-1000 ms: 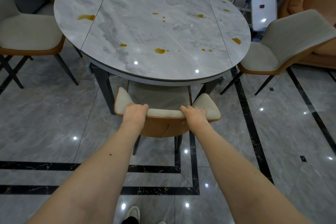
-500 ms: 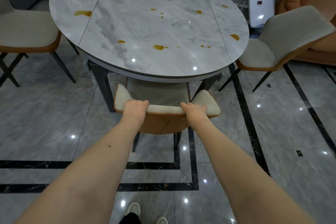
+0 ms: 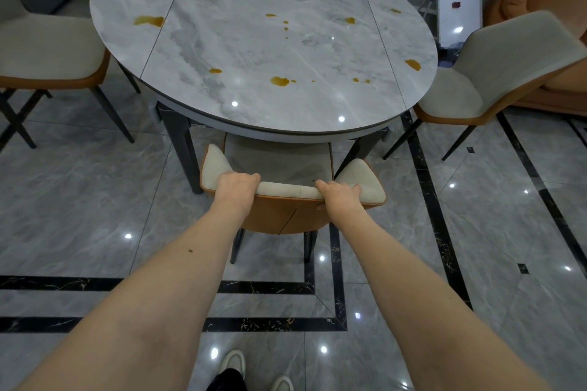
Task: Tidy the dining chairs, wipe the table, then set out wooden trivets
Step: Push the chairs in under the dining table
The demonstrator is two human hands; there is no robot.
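Fingers of the left hand [image 3: 236, 185] curl over the top edge of the near chair [image 3: 287, 192], and the right hand [image 3: 338, 194] grips the same backrest just to its three o'clock. Compared with a second ago, both grips are unchanged and the seat sits slightly further under the table [image 3: 254, 41]. Amber spills [image 3: 279, 81] dot the marble top. Two other chairs stand at nine o'clock [image 3: 47, 47] and three o'clock [image 3: 482, 79], pulled out.

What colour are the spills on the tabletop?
Amber-brown spills on the grey marble-patterned tabletop, clearest in the head view.
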